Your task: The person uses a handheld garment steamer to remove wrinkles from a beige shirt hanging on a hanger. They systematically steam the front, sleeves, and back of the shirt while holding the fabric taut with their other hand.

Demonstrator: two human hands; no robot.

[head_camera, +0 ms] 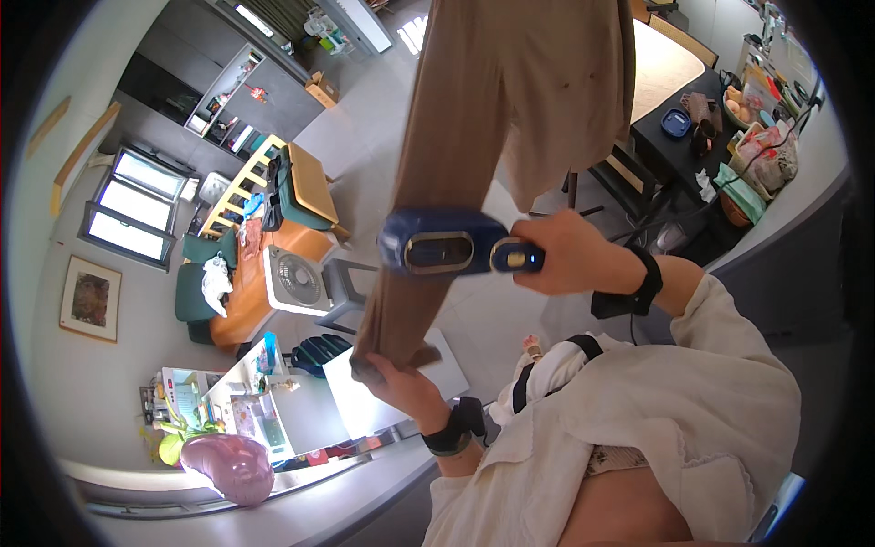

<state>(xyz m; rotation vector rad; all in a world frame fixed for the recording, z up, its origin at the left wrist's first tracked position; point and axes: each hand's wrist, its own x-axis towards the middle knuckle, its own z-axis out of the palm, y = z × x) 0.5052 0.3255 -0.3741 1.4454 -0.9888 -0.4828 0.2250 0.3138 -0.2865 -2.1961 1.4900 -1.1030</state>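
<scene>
A brown garment (465,102) hangs down from the top of the view, one long sleeve stretched towards me. My left hand (403,386) grips the cuff end of that sleeve. In my right hand (571,253) is the handle of a dark blue handheld garment steamer (444,243) with gold-coloured trim and a small lit light. The steamer's head lies across the sleeve, above my left hand; its far face is hidden, so contact with the cloth cannot be told. Both wrists wear black bands.
A dark table (673,140) with baskets and a blue dish stands at the right, a cable running near it. To the left are a box fan (297,280), a grey stool (348,294) and an orange sofa (249,301). A white table (369,403) is beyond my left hand.
</scene>
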